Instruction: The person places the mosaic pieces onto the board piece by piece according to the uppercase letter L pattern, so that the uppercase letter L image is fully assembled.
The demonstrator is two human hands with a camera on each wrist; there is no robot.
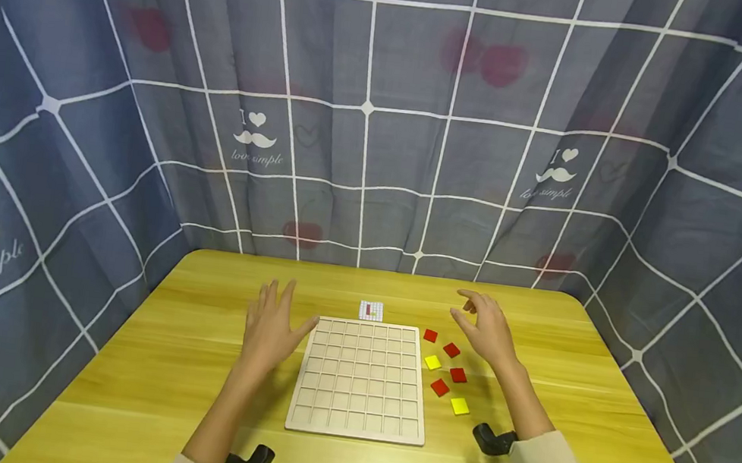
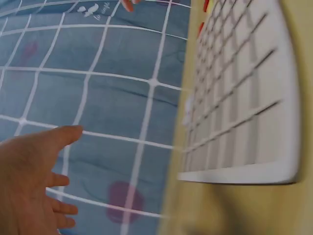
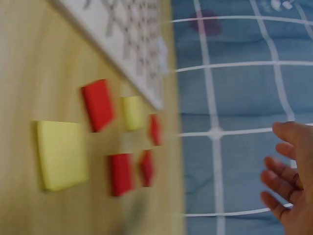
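My left hand (image 1: 270, 333) hovers by the left edge of a pale wooden grid board (image 1: 359, 380), fingers spread and the thumb pointing toward the board's upper left corner. Nothing is in it, as the left wrist view also shows. Right of the board lie several red square tiles (image 1: 458, 375) and two yellow square tiles (image 1: 459, 406). My right hand (image 1: 487, 332) hangs beyond and right of these tiles, fingers loosely bent and holding nothing. The board's square recesses hold no tiles.
A small white card (image 1: 371, 310) printed with a grid and coloured marks lies just behind the board. Everything rests on a yellow wood-grain table (image 1: 140, 388). A grey-blue checked curtain (image 1: 394, 150) encloses its back and sides. Black wrist mounts (image 1: 494, 439) stick out near both sleeves.
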